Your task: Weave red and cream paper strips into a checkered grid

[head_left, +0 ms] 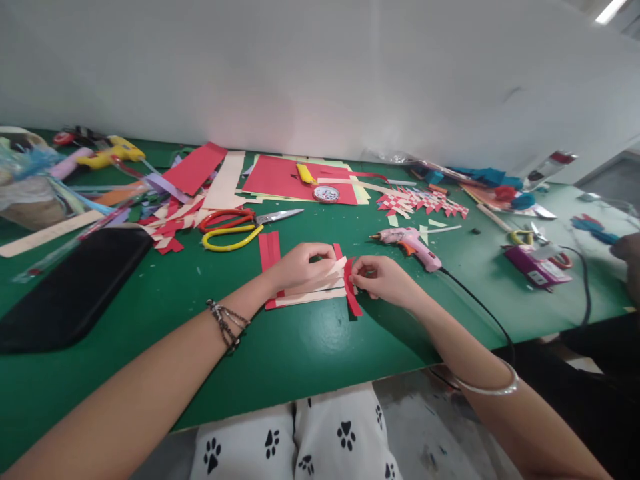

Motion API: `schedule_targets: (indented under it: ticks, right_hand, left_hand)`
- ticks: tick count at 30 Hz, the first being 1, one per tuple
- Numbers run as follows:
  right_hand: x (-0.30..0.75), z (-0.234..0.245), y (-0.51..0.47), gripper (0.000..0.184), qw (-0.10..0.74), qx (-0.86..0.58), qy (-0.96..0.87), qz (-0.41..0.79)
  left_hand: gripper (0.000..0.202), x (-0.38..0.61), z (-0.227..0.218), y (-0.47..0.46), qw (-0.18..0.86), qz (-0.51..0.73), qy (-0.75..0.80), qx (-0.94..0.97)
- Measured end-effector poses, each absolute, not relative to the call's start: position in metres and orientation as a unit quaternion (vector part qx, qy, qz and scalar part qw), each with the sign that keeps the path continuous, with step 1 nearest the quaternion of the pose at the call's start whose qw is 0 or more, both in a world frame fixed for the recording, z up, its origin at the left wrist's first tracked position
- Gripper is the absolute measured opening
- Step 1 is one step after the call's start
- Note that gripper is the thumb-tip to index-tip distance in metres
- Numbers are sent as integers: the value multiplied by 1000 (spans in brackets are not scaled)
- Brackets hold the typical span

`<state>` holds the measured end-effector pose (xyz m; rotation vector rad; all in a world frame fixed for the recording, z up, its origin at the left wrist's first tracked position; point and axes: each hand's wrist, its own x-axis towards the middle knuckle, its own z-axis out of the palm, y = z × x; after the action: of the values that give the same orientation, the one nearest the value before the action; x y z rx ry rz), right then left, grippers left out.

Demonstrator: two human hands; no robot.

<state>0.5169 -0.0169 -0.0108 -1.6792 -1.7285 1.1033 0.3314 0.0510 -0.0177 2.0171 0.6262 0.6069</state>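
Cream paper strips (315, 297) lie side by side on the table, crossed by red strips at both ends. My left hand (304, 268) rests over them, thumb and fingers pinched on the end of a cream strip (339, 267). At the right end, a red paper strip (354, 303) runs across the cream ones and curls up a little. My right hand (381, 279) pinches that red strip's edge with curled fingers. Another red piece (270, 250) shows left of my left hand, partly hidden by it.
Scissors (233, 230) lie beyond my left hand, and a pink glue gun (410, 245) with a cord lies beyond my right. A black case (75, 290) is at left. Woven paper (425, 200), a yellow cutter (305, 174) and red sheets (280, 177) are farther back. Another person's hand (627, 257) is at far right.
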Motion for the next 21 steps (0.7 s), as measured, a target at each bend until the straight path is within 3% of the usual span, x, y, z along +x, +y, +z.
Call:
schedule_targets:
  ticks: [21]
  right_hand:
    - [516, -10, -15, 9, 246, -623, -609, 425]
  left_hand:
    - [10, 330, -9, 51, 550, 254, 280, 745]
